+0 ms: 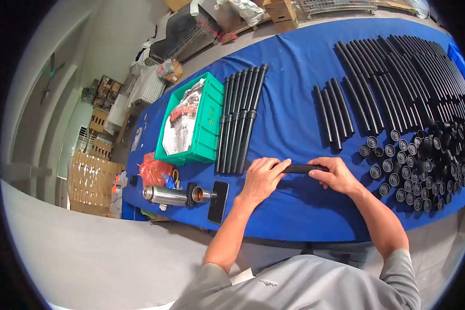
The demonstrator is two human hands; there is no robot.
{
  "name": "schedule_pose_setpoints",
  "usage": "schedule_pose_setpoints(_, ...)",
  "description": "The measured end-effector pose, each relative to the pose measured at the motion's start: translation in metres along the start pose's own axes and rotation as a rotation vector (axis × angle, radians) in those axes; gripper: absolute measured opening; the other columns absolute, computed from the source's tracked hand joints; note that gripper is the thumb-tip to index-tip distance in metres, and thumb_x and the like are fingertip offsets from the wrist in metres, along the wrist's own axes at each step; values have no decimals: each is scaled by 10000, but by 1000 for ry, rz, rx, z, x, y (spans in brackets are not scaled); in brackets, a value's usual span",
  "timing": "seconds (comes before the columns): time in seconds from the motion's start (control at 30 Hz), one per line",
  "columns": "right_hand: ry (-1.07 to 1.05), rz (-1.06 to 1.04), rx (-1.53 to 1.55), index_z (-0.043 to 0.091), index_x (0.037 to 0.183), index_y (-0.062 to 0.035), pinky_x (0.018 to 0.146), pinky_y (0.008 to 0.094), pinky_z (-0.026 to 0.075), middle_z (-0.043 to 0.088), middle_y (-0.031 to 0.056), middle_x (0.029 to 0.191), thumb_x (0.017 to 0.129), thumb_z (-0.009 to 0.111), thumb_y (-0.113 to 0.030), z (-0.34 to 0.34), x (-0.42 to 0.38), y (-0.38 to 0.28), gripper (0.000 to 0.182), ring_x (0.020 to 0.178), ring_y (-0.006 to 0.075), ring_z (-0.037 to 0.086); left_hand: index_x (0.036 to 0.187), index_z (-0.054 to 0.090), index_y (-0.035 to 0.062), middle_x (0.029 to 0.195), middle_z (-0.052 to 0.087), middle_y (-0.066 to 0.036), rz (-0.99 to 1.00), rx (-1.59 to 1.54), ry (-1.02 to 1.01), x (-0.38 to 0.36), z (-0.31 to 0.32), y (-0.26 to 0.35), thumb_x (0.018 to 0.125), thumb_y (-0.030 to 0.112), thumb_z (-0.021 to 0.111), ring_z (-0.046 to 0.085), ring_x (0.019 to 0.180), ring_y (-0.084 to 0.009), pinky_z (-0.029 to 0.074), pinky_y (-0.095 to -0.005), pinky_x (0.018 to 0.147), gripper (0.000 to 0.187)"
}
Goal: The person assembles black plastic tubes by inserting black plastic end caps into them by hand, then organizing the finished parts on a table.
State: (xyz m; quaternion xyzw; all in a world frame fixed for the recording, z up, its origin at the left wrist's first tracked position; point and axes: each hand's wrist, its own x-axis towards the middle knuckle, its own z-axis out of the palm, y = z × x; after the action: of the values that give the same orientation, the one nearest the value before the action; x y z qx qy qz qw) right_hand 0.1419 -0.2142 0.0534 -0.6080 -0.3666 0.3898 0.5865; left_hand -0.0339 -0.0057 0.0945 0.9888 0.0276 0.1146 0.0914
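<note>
My left hand (264, 178) and my right hand (337, 174) hold a short stretch of black tube (298, 169) level between them, close above the blue cloth. The fingers of both hands are closed round it, and its ends are partly hidden in them. To the left of my left hand lie several long black tubes (237, 124) side by side, with collars about halfway along. Nearest to my right hand are many round black caps (402, 171) with ringed faces, spread in a loose heap. Beyond them lie rows of plain black tubes (364, 103).
A green crate (206, 121) holding printed white bags stands on the blue-covered table (289, 103). Nearer are an orange plastic bag (154, 169), a steel flask (165, 196), an open cup (198, 194) and a phone (218, 202). Boxes (281, 15) and wire baskets stand behind.
</note>
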Motion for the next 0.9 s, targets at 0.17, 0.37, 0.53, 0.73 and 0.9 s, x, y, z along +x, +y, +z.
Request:
schedule_pose_setpoints(0.17,-57,-4,-52,724,1145,24,497,286,493,649,54,706,949,737,-243,-3,0,-1,332,557,101,613,1280,712,149,1002,677,-63,-13,-61,41,-9,9,6,846,141,770,643,952,-283,482,-430,850,438)
schedule_pose_setpoints(0.37,-85,27,-220,725,1114,35,589,363,534,696,114,754,919,755,-233,-7,-1,-8,333,649,195,682,1284,698,103,1112,699,-91,-90,-123,114,-26,38,13,871,102,749,652,1048,-312,478,-460,946,417)
schedule_pose_setpoints(0.53,-2,-277,-461,719,1147,29,775,435,558,738,173,982,860,792,-193,1,5,19,370,915,306,718,1289,687,93,1161,694,-118,-151,-41,216,-29,50,23,872,78,737,652,1111,-329,469,-487,1014,420)
schedule_pose_setpoints(0.73,211,-80,1,496,1447,30,842,404,577,637,245,1267,833,829,-180,4,4,7,729,964,277,722,1220,672,43,1146,678,-148,-242,-75,273,-23,36,-6,891,106,731,653,1086,-356,528,-457,901,340)
schedule_pose_setpoints(0.9,47,-136,-189,476,1445,32,819,406,594,658,246,1232,885,779,-225,3,1,11,687,947,280,725,1246,643,1,1080,619,-162,-389,205,225,-1,31,-55,910,173,720,641,1029,-366,529,-469,878,386)
